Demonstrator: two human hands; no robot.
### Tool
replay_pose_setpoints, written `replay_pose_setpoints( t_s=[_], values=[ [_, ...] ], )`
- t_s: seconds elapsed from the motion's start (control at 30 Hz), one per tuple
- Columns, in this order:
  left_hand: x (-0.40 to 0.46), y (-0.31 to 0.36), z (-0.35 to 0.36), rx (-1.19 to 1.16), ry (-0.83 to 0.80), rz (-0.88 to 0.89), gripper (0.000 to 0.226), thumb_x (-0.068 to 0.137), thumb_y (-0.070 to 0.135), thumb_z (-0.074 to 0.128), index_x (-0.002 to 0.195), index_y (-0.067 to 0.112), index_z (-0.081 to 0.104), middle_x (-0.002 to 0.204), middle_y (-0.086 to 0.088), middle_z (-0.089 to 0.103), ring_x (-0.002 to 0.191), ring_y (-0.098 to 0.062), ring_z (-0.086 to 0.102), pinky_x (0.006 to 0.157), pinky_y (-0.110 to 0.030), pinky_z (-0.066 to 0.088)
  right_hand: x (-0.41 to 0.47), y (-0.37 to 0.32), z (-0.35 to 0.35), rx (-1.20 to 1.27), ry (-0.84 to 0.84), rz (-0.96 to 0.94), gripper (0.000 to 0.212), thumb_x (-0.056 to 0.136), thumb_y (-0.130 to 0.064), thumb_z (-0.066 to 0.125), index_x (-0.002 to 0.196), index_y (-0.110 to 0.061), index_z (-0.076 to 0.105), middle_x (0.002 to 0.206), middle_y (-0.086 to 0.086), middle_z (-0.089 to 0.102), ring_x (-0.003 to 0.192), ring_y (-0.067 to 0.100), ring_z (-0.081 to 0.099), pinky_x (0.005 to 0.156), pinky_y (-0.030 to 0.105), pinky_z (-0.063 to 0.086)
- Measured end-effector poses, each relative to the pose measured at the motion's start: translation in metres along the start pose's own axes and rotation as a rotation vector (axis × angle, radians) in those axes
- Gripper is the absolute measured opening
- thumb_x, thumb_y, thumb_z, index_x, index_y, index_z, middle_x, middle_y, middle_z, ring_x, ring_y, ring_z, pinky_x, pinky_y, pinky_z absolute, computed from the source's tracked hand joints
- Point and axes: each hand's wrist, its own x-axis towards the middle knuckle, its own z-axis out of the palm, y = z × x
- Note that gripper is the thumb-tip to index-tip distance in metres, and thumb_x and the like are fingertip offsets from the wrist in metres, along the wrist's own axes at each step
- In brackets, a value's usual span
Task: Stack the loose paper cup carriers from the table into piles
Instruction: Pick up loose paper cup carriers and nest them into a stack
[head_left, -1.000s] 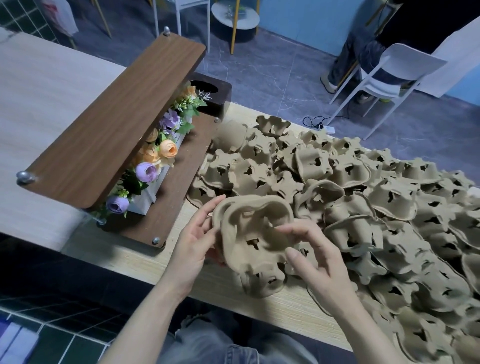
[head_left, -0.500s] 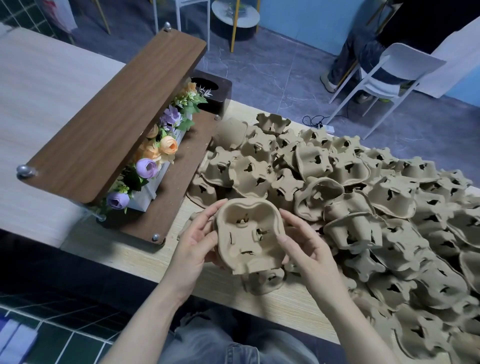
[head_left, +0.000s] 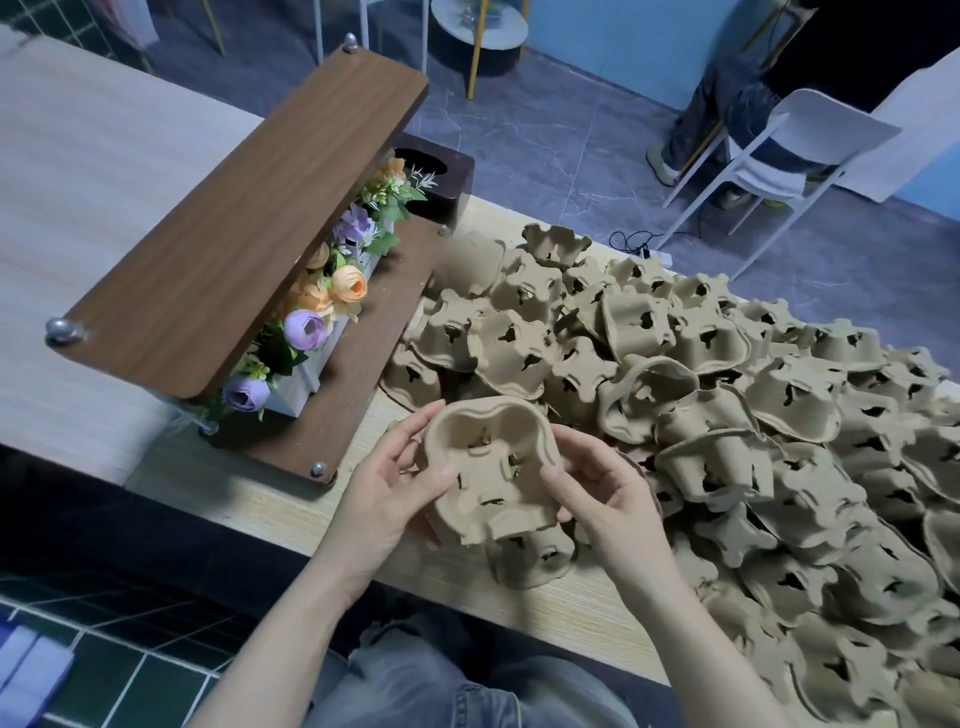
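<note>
Head view, carrier underside hidden by hands

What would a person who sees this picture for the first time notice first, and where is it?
First comes the big heap of brown paper cup carriers, which covers the right half of the table. In front of it, near the table's front edge, the left hand and the right hand hold one carrier with its hollow side up. To the left stands a wooden shelf with purple and orange flowers under its top board.
</note>
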Motion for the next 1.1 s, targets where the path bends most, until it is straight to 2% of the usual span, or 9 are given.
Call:
replay_pose_setpoints(
  t_s=[0.1,0.23,0.3,0.37,0.5,0.67,0.8,0.93,1.1],
  values=[
    [0.001,-0.002,-0.006,0.016,0.033,0.036,0.068,0.069,0.024,0.075,0.134,0.022,0.054,0.119,0.004,0.071,0.100,-0.011,0.069,0.055,-0.023,0.058,0.009,-0.002,0.003,-0.035,-0.065,-0.002,0.029,0.086,-0.006,0.066,0.114,-0.016,0.067,0.091,0.003,0.071,0.079,0.006,0.061,0.064,0.018,0.049],
    [0.002,-0.007,-0.016,-0.029,0.101,0.046,0.059,0.072,0.010,0.066,0.130,0.015,0.057,0.116,0.004,0.072,0.105,-0.006,0.067,0.078,-0.016,0.052,0.045,-0.004,-0.004,-0.351,-0.035,-0.121,0.036,0.089,-0.019,0.069,0.124,-0.023,0.063,0.102,0.003,0.068,0.083,0.008,0.060,0.077,0.027,0.051],
    [0.002,-0.009,-0.020,-0.029,0.118,0.042,0.059,0.072,0.009,0.068,0.129,0.016,0.058,0.118,0.002,0.072,0.107,-0.008,0.066,0.081,-0.017,0.052,0.073,-0.009,-0.006,-0.575,0.008,-0.257,0.040,0.089,-0.023,0.069,0.128,-0.025,0.060,0.106,-0.004,0.062,0.078,0.002,0.053,0.077,0.021,0.046],
    [0.001,-0.011,-0.023,-0.026,0.138,0.040,0.060,0.072,0.006,0.076,0.129,0.017,0.058,0.120,-0.001,0.071,0.111,-0.011,0.065,0.082,-0.018,0.052,0.102,-0.015,-0.005,-0.741,0.021,-0.336,0.043,0.088,-0.029,0.069,0.130,-0.026,0.057,0.113,-0.005,0.056,0.078,0.006,0.052,0.077,0.024,0.045],
    [0.000,-0.014,-0.028,-0.033,0.168,0.039,0.057,0.073,0.010,0.072,0.127,0.018,0.059,0.121,0.001,0.070,0.112,-0.011,0.065,0.083,-0.018,0.053,0.147,-0.025,0.006,-0.882,0.002,-0.322,0.041,0.090,-0.032,0.066,0.129,-0.025,0.058,0.120,-0.004,0.052,0.095,0.008,0.052,0.092,0.036,0.046],
    [0.000,-0.017,-0.033,-0.030,0.188,0.027,0.056,0.072,0.013,0.068,0.128,0.019,0.059,0.119,0.000,0.071,0.109,-0.010,0.066,0.083,-0.019,0.053,0.173,-0.031,0.021,-1.073,-0.088,-0.282,0.042,0.089,-0.031,0.064,0.130,-0.022,0.059,0.123,0.003,0.060,0.113,0.022,0.056,0.095,0.037,0.045],
    [0.001,-0.017,-0.035,-0.024,0.190,0.025,0.057,0.072,0.012,0.067,0.127,0.019,0.058,0.117,0.000,0.072,0.107,-0.009,0.067,0.081,-0.018,0.053,0.179,-0.035,0.024,-1.141,-0.115,-0.266,0.041,0.086,-0.027,0.067,0.127,-0.024,0.060,0.111,0.003,0.064,0.106,0.026,0.059,0.090,0.039,0.048],
    [0.003,-0.015,-0.034,-0.018,0.189,0.033,0.056,0.072,0.013,0.068,0.126,0.020,0.059,0.116,0.001,0.072,0.106,-0.008,0.067,0.081,-0.017,0.053,0.168,-0.035,0.018,-1.083,-0.108,-0.312,0.044,0.085,-0.026,0.070,0.128,-0.023,0.059,0.095,-0.003,0.054,0.101,0.024,0.057,0.086,0.035,0.045],
    [0.007,-0.012,-0.035,-0.018,0.186,0.034,0.055,0.071,0.014,0.069,0.126,0.020,0.060,0.116,0.002,0.072,0.109,-0.010,0.066,0.084,-0.018,0.053,0.137,-0.035,0.003,-0.957,-0.031,-0.374,0.065,0.082,-0.028,0.074,0.140,-0.031,0.045,0.083,-0.006,0.049,0.082,0.016,0.051,0.078,0.034,0.046]
  ],
)
